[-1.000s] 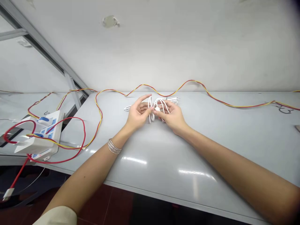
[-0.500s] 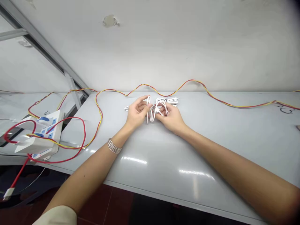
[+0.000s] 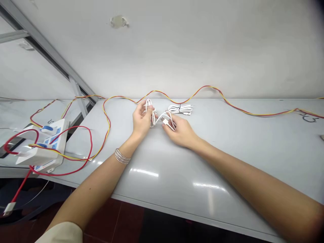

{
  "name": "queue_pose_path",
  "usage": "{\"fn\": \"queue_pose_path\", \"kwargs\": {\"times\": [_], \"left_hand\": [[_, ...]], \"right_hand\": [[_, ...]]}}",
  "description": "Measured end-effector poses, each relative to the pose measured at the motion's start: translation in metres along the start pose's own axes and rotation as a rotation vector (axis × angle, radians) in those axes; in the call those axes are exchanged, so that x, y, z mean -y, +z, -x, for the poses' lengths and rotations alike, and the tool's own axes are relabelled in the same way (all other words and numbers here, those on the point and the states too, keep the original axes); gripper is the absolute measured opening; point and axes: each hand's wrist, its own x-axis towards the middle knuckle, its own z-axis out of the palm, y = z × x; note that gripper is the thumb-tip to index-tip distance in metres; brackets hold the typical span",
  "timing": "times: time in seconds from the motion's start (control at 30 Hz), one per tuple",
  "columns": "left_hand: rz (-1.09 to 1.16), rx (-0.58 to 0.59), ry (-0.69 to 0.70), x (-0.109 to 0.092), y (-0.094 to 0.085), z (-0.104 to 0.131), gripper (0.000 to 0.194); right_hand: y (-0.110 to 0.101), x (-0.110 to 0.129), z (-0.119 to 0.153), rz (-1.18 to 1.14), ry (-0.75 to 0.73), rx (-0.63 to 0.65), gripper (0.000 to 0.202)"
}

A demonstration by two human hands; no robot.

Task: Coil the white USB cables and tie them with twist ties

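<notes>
A white USB cable (image 3: 165, 114) runs between my two hands above the grey tabletop. My left hand (image 3: 143, 118) is closed around its loops, thumb pressed against the coil. With thumb and fingers, my right hand (image 3: 180, 131) grips the cable's other part, close to the white USB plug, whose metal end points up and left. Just behind my right hand lies a second white cable bundle (image 3: 180, 109), folded and bound at its middle with a dark tie, a plug showing at its right end.
A white power strip (image 3: 59, 135) with adapters and red leads sits at the left. A twisted red and yellow wire (image 3: 207, 86) runs along the wall. The grey tabletop (image 3: 172, 175) ends at a front edge; a metal frame (image 3: 50, 50) rises at left.
My left hand has moved left with the cable loops, and my right hand slightly left and down. The cable is more spread between them, and the bound bundle behind is now more exposed.
</notes>
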Motion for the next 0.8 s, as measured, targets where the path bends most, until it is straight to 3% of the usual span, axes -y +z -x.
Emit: {"fn": "queue_pose_path", "kwargs": {"times": [0.37, 0.8], "left_hand": [[-0.027, 0.0, -0.032, 0.0, 0.001, 0.001, 0.043], [0.062, -0.012, -0.187, -0.011, 0.009, 0.009, 0.035]], "right_hand": [[-0.003, 0.004, 0.004, -0.01, 0.029, 0.157, 0.06], [-0.001, -0.001, 0.005, -0.139, 0.148, 0.027, 0.073]]}}
